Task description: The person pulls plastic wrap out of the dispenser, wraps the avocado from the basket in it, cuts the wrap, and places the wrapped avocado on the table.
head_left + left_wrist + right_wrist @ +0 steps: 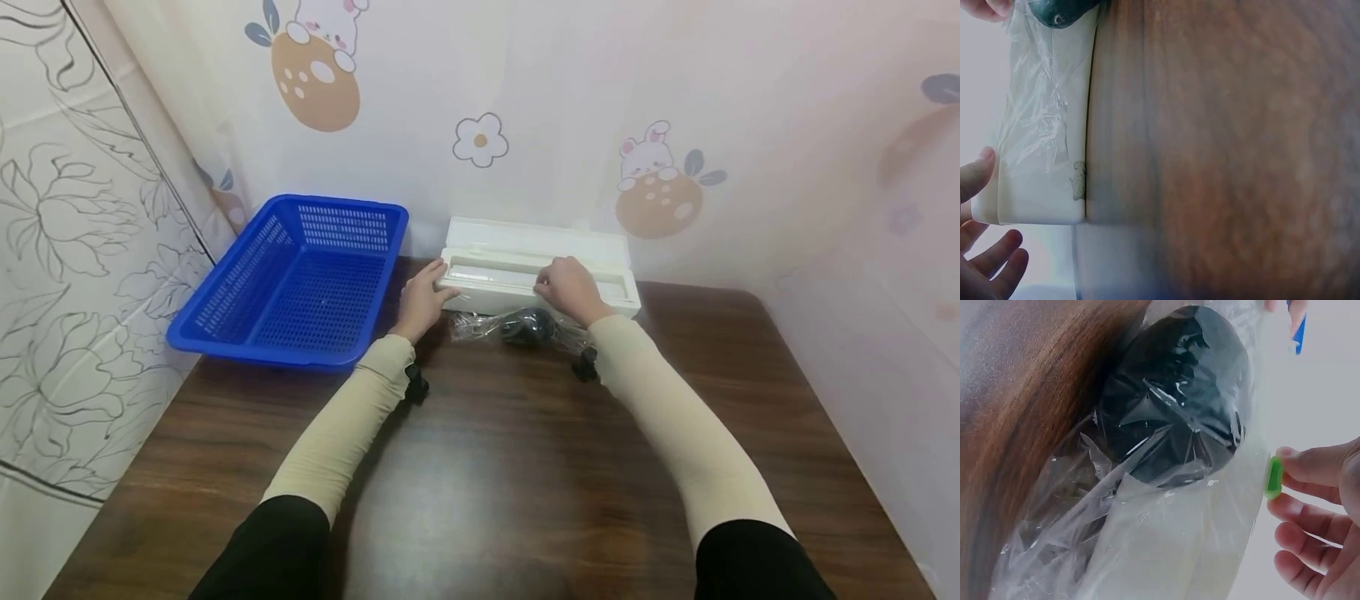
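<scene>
A long white plastic wrap dispenser point(491, 298) lies at the back of the table with its lid point(540, 237) raised. My left hand point(422, 300) holds its left end, thumb at the front and fingers around the end. Over the dispenser's front, my right hand point(572, 287) pinches a small green slider point(1274, 477) between thumb and fingertips. Clear plastic wrap point(1038, 119) hangs down the front face. Under this wrap sits a dark green, glossy, rounded thing point(1175, 394), right against the dispenser; its kind cannot be told.
A blue slotted basket point(322, 283) stands at the back left, beside my left hand. Brown wooden table point(480, 467) stretches toward me. A patterned curtain point(555, 100) hangs right behind the dispenser. Small black wrist cameras point(416, 385) sit under both sleeves.
</scene>
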Demonstrator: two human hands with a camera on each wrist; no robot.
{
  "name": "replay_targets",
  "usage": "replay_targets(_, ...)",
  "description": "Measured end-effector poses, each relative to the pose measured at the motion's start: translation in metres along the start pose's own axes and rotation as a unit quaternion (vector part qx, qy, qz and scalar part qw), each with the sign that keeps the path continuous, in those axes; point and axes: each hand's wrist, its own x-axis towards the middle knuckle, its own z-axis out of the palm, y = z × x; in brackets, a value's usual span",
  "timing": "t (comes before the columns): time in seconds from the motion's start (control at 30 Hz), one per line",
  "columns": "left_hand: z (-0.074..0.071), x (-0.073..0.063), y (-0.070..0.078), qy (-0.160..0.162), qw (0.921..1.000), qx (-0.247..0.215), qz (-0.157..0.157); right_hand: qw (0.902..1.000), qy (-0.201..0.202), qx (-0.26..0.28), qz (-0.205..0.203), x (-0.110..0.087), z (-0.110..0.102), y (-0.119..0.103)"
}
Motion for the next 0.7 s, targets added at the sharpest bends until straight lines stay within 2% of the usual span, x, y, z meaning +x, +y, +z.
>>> replay_targets(0.3, 0.003, -0.002, 0.001, -0.002, 1.0, -0.003, 0.005, 0.9999, 0.007, -0.003, 0.01, -0.009, -0.004, 0.014)
replay_targets(0.53, -0.001, -0.002, 0.0, 0.001, 1.0, 0.004, 0.008, 0.9987, 0.009, -0.016, 0.049, -0.03, -0.01, 0.047)
replay_targets(0.7, -0.001, -0.001, -0.002, -0.005, 0.9999, 0.01, 0.0, 0.999, 0.006, -0.005, 0.045, -0.038, -0.012, 0.061)
